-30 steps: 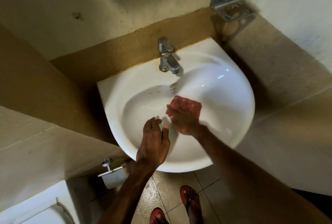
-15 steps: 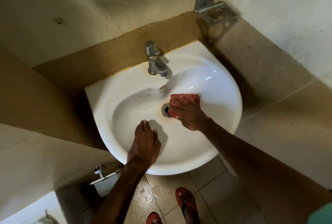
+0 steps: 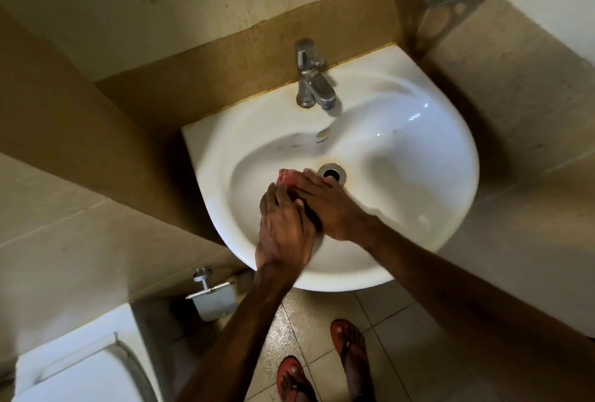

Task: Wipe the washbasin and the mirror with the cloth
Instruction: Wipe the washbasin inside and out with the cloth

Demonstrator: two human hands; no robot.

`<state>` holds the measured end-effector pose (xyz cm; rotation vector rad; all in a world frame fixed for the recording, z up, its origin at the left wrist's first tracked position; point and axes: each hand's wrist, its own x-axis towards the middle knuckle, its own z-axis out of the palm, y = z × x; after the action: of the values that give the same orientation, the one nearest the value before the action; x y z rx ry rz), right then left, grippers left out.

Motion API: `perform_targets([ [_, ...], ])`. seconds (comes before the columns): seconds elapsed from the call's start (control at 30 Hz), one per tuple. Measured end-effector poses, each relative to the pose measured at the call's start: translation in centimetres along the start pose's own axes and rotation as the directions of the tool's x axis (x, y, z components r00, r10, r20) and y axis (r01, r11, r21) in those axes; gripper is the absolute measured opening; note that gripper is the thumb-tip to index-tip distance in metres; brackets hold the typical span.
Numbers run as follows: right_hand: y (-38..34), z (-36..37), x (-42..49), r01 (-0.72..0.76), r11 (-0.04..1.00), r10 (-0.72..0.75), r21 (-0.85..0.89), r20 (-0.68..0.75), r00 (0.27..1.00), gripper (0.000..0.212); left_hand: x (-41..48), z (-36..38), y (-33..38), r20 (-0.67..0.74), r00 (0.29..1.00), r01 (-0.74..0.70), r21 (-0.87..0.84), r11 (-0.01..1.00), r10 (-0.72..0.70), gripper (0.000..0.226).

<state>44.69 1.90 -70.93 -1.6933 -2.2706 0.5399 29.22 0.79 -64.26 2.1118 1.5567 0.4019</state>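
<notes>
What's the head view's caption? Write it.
Left hand and right hand touch a red cloth inside the white ceramic washbasin, beside its metal drain.

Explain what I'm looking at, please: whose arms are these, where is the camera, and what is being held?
No machine here: a person works with bare hands, and the single camera sits on their head, looking down, so the arms enter from below. The white washbasin hangs on the wall, with a tap at the back and a drain in the bowl. The right hand lies flat on a red cloth beside the drain, pressing it on the bowl; the left hand rests against the cloth. Below are red sandals, a toilet and a paper holder. No mirror is in view.
</notes>
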Motion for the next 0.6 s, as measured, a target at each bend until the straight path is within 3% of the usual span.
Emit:
perform_targets([
  [0.13,5.3,-0.5,-0.6,0.057,0.969,-0.081,-0.241,-0.09,0.993,0.049,-0.2,0.3,-0.3,-0.003,1.0,-0.011,0.045,0.999,0.011,0.043],
  [0.2,7.2,-1.5,-1.0,0.057,0.98,-0.103,-0.189,-0.241,0.965,0.047,-0.1,0.4,-0.6,0.004,1.0,-0.01,0.06,0.998,0.01,0.042],
  [0.27,7.6,-2.3,-2.1,-0.005,1.0,0.0,-0.015,-0.304,0.953,0.03,-0.1,0.5,-0.7,0.014,1.0,-0.01,0.07,0.998,0.009,0.043],
  [0.3,7.0,-3.0,-2.6,-0.042,0.999,0.035,-0.015,-0.332,0.943,0.032,-0.1,0.6,-0.8,0.017,1.0,-0.009,0.077,0.997,0.008,0.044],
  [0.37,5.7,-4.6,-3.3,-0.025,0.999,0.009,-0.046,-0.325,0.946,0.047,-0.1,0.6,-0.8,0.018,1.0,-0.004,0.088,0.996,0.003,0.045],
  [0.47,3.4,-3.7,-5.5,0.083,0.996,-0.077,0.015,-0.24,0.968,0.035,-0.2,0.6,-0.8,0.013,1.0,0.005,0.091,0.996,-0.006,0.043],
  [0.57,3.1,-3.3,-5.9,0.047,0.998,-0.044,0.035,-0.08,0.996,0.047,-0.4,0.4,-0.6,0.008,1.0,0.002,0.077,0.997,-0.003,0.043],
  [0.6,3.5,-3.5,-5.3,0.075,0.992,-0.066,0.103,-0.088,0.994,0.043,-0.5,0.3,-0.6,0.006,1.0,0.002,0.078,0.997,-0.002,0.043],
])
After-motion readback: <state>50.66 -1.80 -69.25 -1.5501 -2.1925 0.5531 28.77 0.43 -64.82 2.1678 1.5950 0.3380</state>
